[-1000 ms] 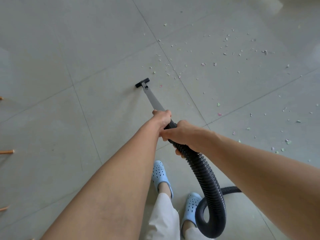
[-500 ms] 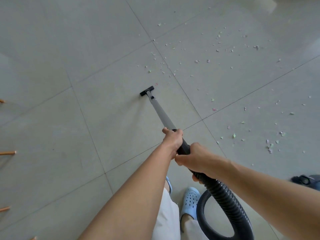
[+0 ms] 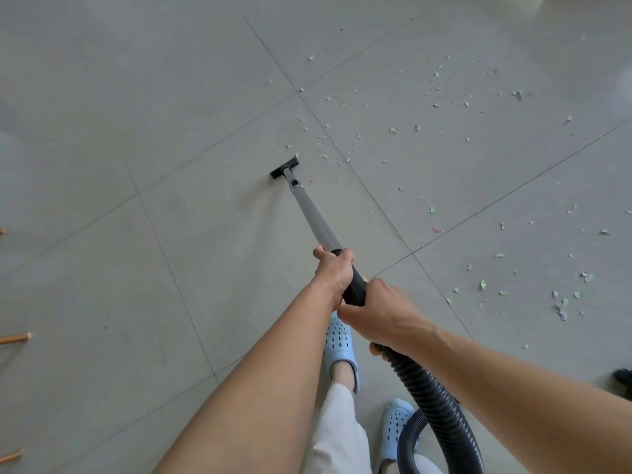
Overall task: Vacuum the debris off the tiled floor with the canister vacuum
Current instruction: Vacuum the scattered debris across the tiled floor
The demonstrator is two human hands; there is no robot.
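Left hand: the left hand [image 3: 333,270] is curled round the black handle [image 3: 355,289] of the vacuum, just where the grey wand [image 3: 313,213] joins it.
Right hand: the right hand [image 3: 383,313] grasps the same handle just behind the left hand, at the point where the ribbed hose [image 3: 431,398] begins.
Wand: it slopes from the handle down to the floor, away from the person.
Nozzle: the small black nozzle [image 3: 284,168] lies flat on the tiled floor [image 3: 136,131] at the far end of the wand.
Debris: pale green and pink paper scraps [image 3: 444,97] are scattered right of the nozzle; the nearest few lie just beside its right end.
Hose: it loops down from the handle past the person's feet.
Feet: light blue clogs [image 3: 342,347] stand below the handle.
Far left of the nozzle: wooden rod tips [image 3: 15,338] poke in at the edge.
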